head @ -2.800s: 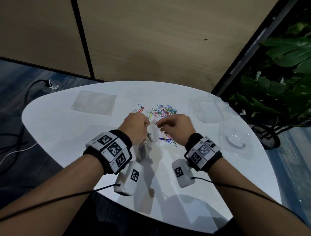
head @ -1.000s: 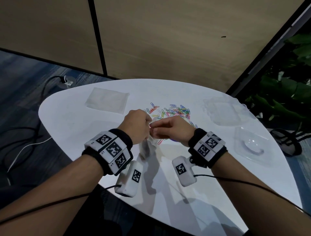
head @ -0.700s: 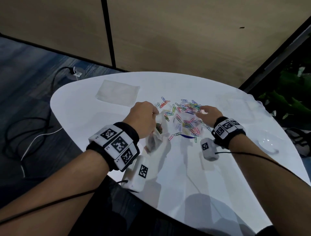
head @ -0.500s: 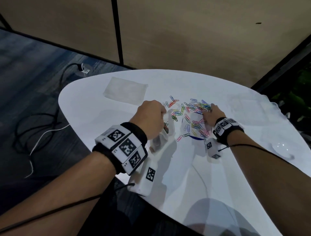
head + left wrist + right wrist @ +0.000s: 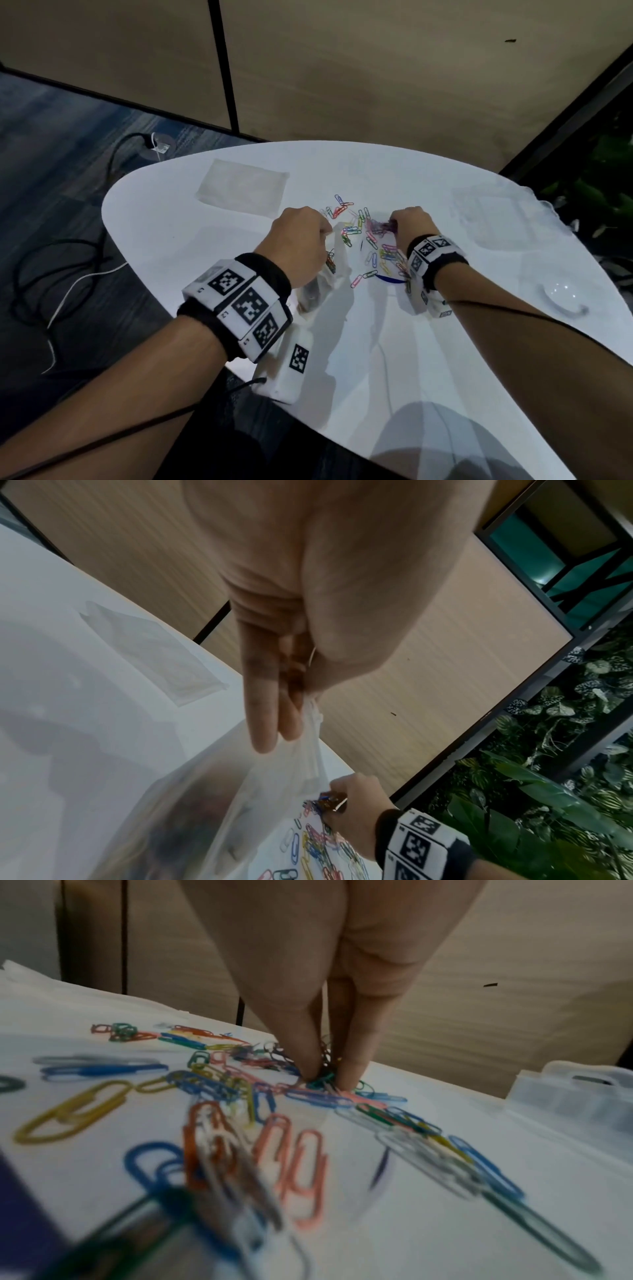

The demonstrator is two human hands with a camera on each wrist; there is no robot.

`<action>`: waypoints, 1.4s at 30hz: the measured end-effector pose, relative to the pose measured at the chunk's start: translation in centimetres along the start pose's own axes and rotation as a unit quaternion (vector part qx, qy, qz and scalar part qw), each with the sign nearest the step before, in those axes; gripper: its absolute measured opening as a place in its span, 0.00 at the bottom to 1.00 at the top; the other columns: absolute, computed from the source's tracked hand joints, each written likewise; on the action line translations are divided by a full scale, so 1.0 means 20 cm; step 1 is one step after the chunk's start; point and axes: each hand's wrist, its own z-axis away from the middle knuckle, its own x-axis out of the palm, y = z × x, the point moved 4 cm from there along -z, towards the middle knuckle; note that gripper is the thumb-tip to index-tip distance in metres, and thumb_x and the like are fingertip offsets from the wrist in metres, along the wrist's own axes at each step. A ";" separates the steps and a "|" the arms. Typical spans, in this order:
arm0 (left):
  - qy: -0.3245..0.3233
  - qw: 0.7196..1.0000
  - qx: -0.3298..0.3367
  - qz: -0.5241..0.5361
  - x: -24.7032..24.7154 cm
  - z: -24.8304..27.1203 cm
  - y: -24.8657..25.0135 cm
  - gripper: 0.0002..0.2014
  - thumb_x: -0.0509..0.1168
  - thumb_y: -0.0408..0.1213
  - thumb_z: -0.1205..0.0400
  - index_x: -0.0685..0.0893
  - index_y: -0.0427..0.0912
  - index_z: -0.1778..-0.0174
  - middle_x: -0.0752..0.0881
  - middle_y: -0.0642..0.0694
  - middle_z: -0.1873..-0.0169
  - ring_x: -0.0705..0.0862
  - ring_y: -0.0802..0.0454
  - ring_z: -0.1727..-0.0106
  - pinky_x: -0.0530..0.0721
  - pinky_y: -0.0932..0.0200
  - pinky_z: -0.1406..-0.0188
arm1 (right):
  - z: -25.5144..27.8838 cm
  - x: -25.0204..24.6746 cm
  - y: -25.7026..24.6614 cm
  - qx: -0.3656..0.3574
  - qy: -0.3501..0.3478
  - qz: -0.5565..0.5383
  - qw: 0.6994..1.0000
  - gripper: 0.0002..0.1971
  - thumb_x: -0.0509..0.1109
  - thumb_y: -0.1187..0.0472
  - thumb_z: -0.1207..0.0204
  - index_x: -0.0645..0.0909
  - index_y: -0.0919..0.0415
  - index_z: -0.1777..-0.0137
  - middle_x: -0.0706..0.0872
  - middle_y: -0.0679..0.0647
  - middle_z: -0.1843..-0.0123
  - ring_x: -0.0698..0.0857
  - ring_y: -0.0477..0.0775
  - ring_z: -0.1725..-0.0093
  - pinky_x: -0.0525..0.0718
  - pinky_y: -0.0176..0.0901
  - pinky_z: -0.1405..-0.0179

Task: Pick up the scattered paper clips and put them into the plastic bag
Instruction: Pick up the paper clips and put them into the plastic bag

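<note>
Coloured paper clips [image 5: 373, 246] lie scattered in the middle of the white table [image 5: 394, 359]. My left hand [image 5: 298, 246] grips the rim of a clear plastic bag [image 5: 325, 277] that holds some clips; in the left wrist view the bag [image 5: 205, 804] hangs below my curled fingers [image 5: 270, 702]. My right hand [image 5: 409, 222] is down at the far edge of the pile, pinching a small bunch of clips [image 5: 380, 226]. In the right wrist view my thumb and fingers [image 5: 352, 1053] close on those clips [image 5: 323, 1081] at the table surface.
A flat clear bag [image 5: 241, 186] lies at the back left of the table. Clear plastic packaging [image 5: 493, 216] sits at the back right and a clear lid [image 5: 561, 298] near the right edge. Cables [image 5: 61, 274] run over the floor at left; plants [image 5: 609, 192] stand right.
My right hand left the bag's mouth, reached out to the far side of the clip pile and closed on a bunch. The left hand kept holding the bag.
</note>
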 end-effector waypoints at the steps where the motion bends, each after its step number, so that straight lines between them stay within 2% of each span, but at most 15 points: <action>1: 0.000 1.000 0.002 0.002 0.00 0.00 0.00 0.16 0.57 0.27 0.15 0.91 0.36 0.44 0.90 0.36 0.50 0.90 0.35 0.53 0.91 0.45 0.47 | 0.02 -0.01 0.02 0.021 -0.001 -0.026 0.999 0.12 0.66 0.68 0.25 0.87 0.59 0.45 0.88 0.61 0.48 0.87 0.63 0.49 0.85 0.44 0.54; 5: 0.001 1.000 0.001 0.010 -0.01 0.01 0.00 0.16 0.58 0.29 0.14 0.89 0.38 0.37 0.90 0.35 0.47 0.91 0.36 0.49 0.91 0.45 0.43 | 0.11 -0.06 0.17 0.134 0.022 -0.241 0.961 0.09 0.78 0.58 0.29 0.91 0.59 0.50 0.91 0.55 0.55 0.88 0.56 0.52 0.84 0.37 0.50; 7: -0.001 1.000 0.006 0.007 -0.01 0.01 0.01 0.16 0.58 0.30 0.14 0.89 0.39 0.37 0.90 0.35 0.47 0.91 0.36 0.49 0.91 0.45 0.43 | 0.18 -0.08 0.22 0.176 0.014 -0.382 0.907 0.08 0.82 0.58 0.32 0.92 0.58 0.54 0.91 0.52 0.59 0.90 0.52 0.55 0.84 0.37 0.46; 10: -0.007 1.000 0.009 0.004 -0.01 0.02 0.03 0.16 0.57 0.29 0.14 0.90 0.37 0.41 0.90 0.33 0.49 0.91 0.36 0.49 0.90 0.45 0.43 | 0.30 -0.14 0.20 0.190 -0.021 -0.598 0.779 0.04 0.81 0.68 0.33 0.91 0.60 0.64 0.92 0.59 0.60 0.92 0.58 0.58 0.89 0.51 0.44; 12: -0.008 1.000 0.014 0.007 -0.01 0.03 0.05 0.14 0.57 0.28 0.14 0.89 0.33 0.47 0.89 0.30 0.50 0.91 0.34 0.49 0.90 0.46 0.43 | 0.41 -0.22 0.14 0.166 -0.044 -0.697 0.697 0.03 0.77 0.74 0.30 0.88 0.67 0.59 0.90 0.64 0.58 0.91 0.56 0.62 0.90 0.45 0.49; 14: -0.011 1.000 0.016 0.009 -0.01 0.04 0.07 0.14 0.56 0.27 0.14 0.89 0.33 0.54 0.89 0.29 0.50 0.90 0.34 0.48 0.90 0.46 0.43 | 0.52 -0.30 0.05 0.135 -0.074 -0.744 0.650 0.05 0.74 0.75 0.27 0.86 0.73 0.52 0.90 0.64 0.56 0.91 0.54 0.61 0.90 0.37 0.54; 17: -0.012 1.000 0.018 0.003 0.01 0.05 0.08 0.15 0.56 0.26 0.16 0.86 0.32 0.61 0.89 0.30 0.56 0.91 0.33 0.52 0.90 0.46 0.46 | 0.65 -0.34 -0.10 0.109 -0.120 -0.766 0.622 0.05 0.72 0.76 0.26 0.86 0.73 0.51 0.91 0.60 0.57 0.91 0.51 0.59 0.89 0.33 0.57; 20: -0.015 1.000 0.019 -0.002 0.03 0.05 0.08 0.15 0.57 0.27 0.15 0.91 0.33 0.50 0.91 0.33 0.56 0.90 0.33 0.51 0.89 0.45 0.45 | 0.71 -0.30 -0.27 0.088 -0.163 -0.757 0.627 0.04 0.72 0.76 0.26 0.85 0.72 0.53 0.90 0.62 0.58 0.90 0.52 0.61 0.90 0.37 0.55; 23: -0.020 1.000 0.019 0.006 0.05 0.04 0.08 0.15 0.59 0.30 0.14 0.90 0.40 0.39 0.91 0.33 0.49 0.91 0.35 0.47 0.89 0.46 0.40 | 0.72 -0.26 -0.37 0.071 -0.161 -0.728 0.663 0.06 0.70 0.79 0.26 0.86 0.70 0.56 0.88 0.63 0.61 0.89 0.51 0.66 0.90 0.37 0.56; 26: -0.022 0.999 0.031 0.008 0.07 0.04 0.07 0.14 0.60 0.32 0.14 0.90 0.42 0.40 0.91 0.34 0.47 0.91 0.36 0.49 0.90 0.46 0.42 | 0.70 -0.24 -0.40 0.054 -0.133 -0.668 0.730 0.06 0.72 0.78 0.28 0.87 0.69 0.61 0.88 0.67 0.61 0.89 0.55 0.65 0.90 0.48 0.50; 29: -0.020 0.999 0.040 -0.003 0.07 0.04 0.07 0.14 0.60 0.31 0.14 0.92 0.41 0.44 0.91 0.37 0.48 0.90 0.37 0.48 0.88 0.46 0.42 | 0.69 -0.26 -0.40 0.047 -0.121 -0.617 0.776 0.08 0.76 0.68 0.28 0.85 0.71 0.66 0.89 0.69 0.63 0.89 0.60 0.62 0.88 0.61 0.44; 31: -0.018 0.999 0.050 -0.010 0.08 0.04 0.08 0.14 0.60 0.31 0.15 0.92 0.40 0.47 0.91 0.38 0.50 0.89 0.37 0.48 0.87 0.46 0.43 | 0.70 -0.28 -0.40 0.027 -0.105 -0.574 0.812 0.09 0.75 0.66 0.29 0.87 0.60 0.70 0.88 0.59 0.69 0.87 0.57 0.66 0.90 0.59 0.50; 34: -0.026 0.998 0.055 -0.003 0.08 0.05 0.09 0.15 0.59 0.30 0.15 0.93 0.42 0.46 0.91 0.39 0.50 0.89 0.38 0.50 0.88 0.46 0.44 | 0.71 -0.30 -0.44 -0.017 -0.095 -0.505 0.858 0.12 0.68 0.70 0.33 0.87 0.51 0.67 0.83 0.44 0.76 0.83 0.51 0.71 0.88 0.51 0.58; 40: -0.035 0.998 0.053 -0.004 0.08 0.05 0.09 0.16 0.57 0.29 0.17 0.92 0.41 0.55 0.91 0.38 0.60 0.89 0.39 0.56 0.89 0.45 0.48 | 0.72 -0.33 -0.48 -0.062 -0.045 -0.388 0.918 0.12 0.65 0.71 0.29 0.89 0.64 0.54 0.89 0.58 0.61 0.84 0.57 0.60 0.81 0.42 0.59; 42: -0.033 0.998 0.051 -0.005 0.07 0.05 0.09 0.16 0.57 0.29 0.17 0.92 0.41 0.54 0.91 0.38 0.60 0.89 0.38 0.54 0.88 0.45 0.47 | 0.72 -0.35 -0.49 -0.069 -0.039 -0.375 0.924 0.12 0.63 0.72 0.29 0.89 0.65 0.57 0.87 0.58 0.64 0.81 0.56 0.64 0.76 0.39 0.64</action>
